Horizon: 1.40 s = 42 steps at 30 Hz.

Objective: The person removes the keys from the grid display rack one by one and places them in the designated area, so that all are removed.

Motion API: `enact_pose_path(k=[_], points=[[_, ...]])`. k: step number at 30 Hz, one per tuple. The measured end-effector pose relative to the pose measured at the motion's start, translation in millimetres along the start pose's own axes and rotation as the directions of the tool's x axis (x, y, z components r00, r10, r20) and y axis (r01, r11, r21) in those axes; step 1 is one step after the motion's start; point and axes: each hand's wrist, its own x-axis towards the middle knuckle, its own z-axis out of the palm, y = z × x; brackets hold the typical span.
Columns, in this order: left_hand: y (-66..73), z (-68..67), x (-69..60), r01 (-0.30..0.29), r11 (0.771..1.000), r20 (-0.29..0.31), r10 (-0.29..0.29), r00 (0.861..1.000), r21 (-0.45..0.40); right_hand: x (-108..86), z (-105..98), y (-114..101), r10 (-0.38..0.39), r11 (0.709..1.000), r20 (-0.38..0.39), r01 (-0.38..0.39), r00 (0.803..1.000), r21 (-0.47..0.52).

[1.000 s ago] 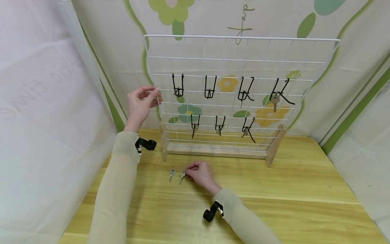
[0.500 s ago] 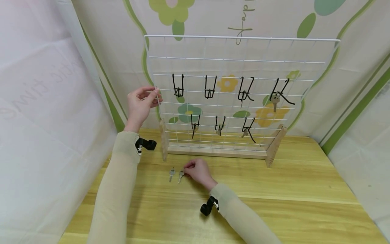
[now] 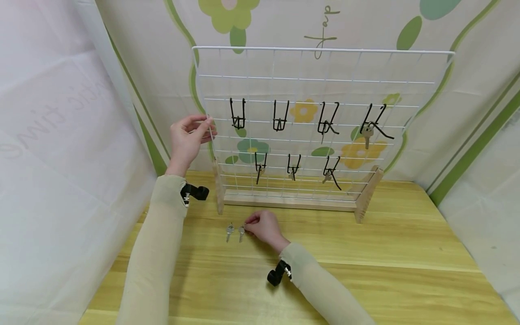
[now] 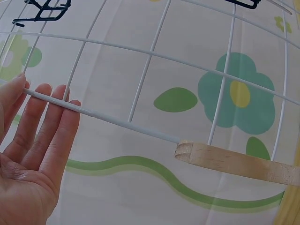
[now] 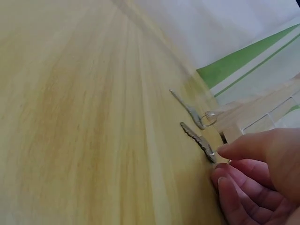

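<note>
My left hand [image 3: 188, 141] pinches the left edge wire of the white grid rack [image 3: 284, 79], thumb in front and fingers behind; the left wrist view shows the hand [image 4: 37, 154] around that wire. Low over the wooden table, my right hand [image 3: 266, 229] pinches the ring end of a key [image 3: 241, 231]. In the right wrist view this key [image 5: 199, 142] points away from the thumb and fingers of the hand [image 5: 258, 178]. A second key [image 3: 229, 230] with a ring lies just left of it, untouched, also visible as the farther key [image 5: 190, 110].
Black hooks hang on the rack in two rows, among them an upper left hook [image 3: 237, 121]. A key [image 3: 367, 134] hangs at the upper right hook, and small keys hang on lower hooks. Wooden feet [image 3: 367, 196] support the rack. Printed cloth [image 3: 48, 180] surrounds the table [image 3: 406, 253].
My right hand has moved slightly left and toward the rack, and its key has shifted left and turned more upright in view. The left hand has stayed at the rack's edge.
</note>
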Motion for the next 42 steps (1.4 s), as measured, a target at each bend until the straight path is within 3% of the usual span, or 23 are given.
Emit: enact_pose_path(k=[8,19,23,28,37,39,42], points=[[1.0,0.4,0.1,0.003,1.0,0.001,-0.003,1.0,-0.001,-9.1,-24.4,-12.1,-0.01,0.998,-0.038,0.012,0.999,0.066],[0.6,0.1,-1.0,0.004,1.0,0.001,-0.004,1.0,0.014,-49.2,-89.0,-81.5,-0.134,0.972,-0.191,0.166,0.972,0.166],[0.3,0.1,-0.6,0.008,1.0,0.002,-0.008,1.0,0.017,-62.9,-118.7,-106.1,-0.198,0.952,-0.276,0.251,0.941,0.174],[0.6,-0.7,-0.5,0.01,1.0,0.003,-0.01,1.0,0.011,-71.3,-157.2,-127.1,-0.248,0.92,-0.411,0.346,0.877,0.182],[-0.1,-1.0,0.4,0.013,1.0,0.01,-0.014,1.0,0.008,-70.9,-212.6,-138.2,-0.208,0.885,-0.603,0.41,0.77,0.218],[0.3,-0.8,0.7,0.021,1.0,0.012,-0.021,1.0,0.007,-67.5,-221.3,-137.8,-0.194,0.881,-0.619,0.413,0.761,0.232],[1.1,-0.5,0.5,0.033,0.999,0.012,-0.034,0.999,0.008,-60.5,-231.7,-136.2,-0.149,0.889,-0.62,0.379,0.77,0.257]])
